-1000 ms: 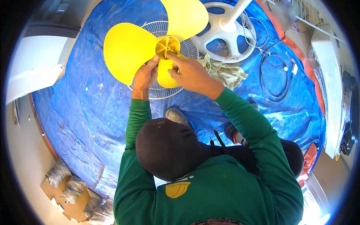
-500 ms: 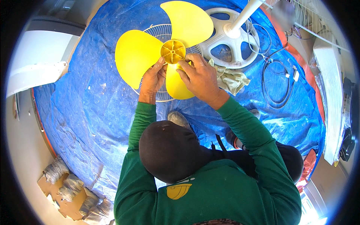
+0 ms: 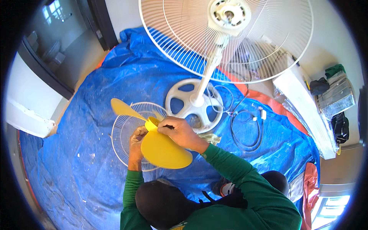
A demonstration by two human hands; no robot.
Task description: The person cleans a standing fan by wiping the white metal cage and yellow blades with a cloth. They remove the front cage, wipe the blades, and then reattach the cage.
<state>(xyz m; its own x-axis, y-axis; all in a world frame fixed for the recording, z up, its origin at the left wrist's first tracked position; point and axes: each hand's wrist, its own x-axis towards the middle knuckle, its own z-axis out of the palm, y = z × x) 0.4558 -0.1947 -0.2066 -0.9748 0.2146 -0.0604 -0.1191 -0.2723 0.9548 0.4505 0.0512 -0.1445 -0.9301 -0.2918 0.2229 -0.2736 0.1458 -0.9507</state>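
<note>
A yellow three-bladed fan blade (image 3: 165,151) is held tilted over the tarp, one blade broad toward me and another seen nearly edge-on. My left hand (image 3: 137,145) is closed at its left side near the hub, with some fingers hidden behind the plastic. At the hub's right rim, my right hand (image 3: 183,134) pinches the blade with thumb and fingers. A round white wire grille (image 3: 119,142) lies flat beneath the fan blade and my left hand.
A white pedestal fan stands ahead, with its round base (image 3: 179,106), pole (image 3: 207,78) and large rear grille (image 3: 168,50) around the motor. A black cable (image 3: 233,135) is coiled right of the base. A cloth (image 3: 210,138) lies beside the base on the blue tarp (image 3: 84,134).
The fan blade has turned from its ribbed hub facing up to a sideways tilt, both hands still on it. The view has shifted, bringing the pedestal fan's rear grille and motor into sight.
</note>
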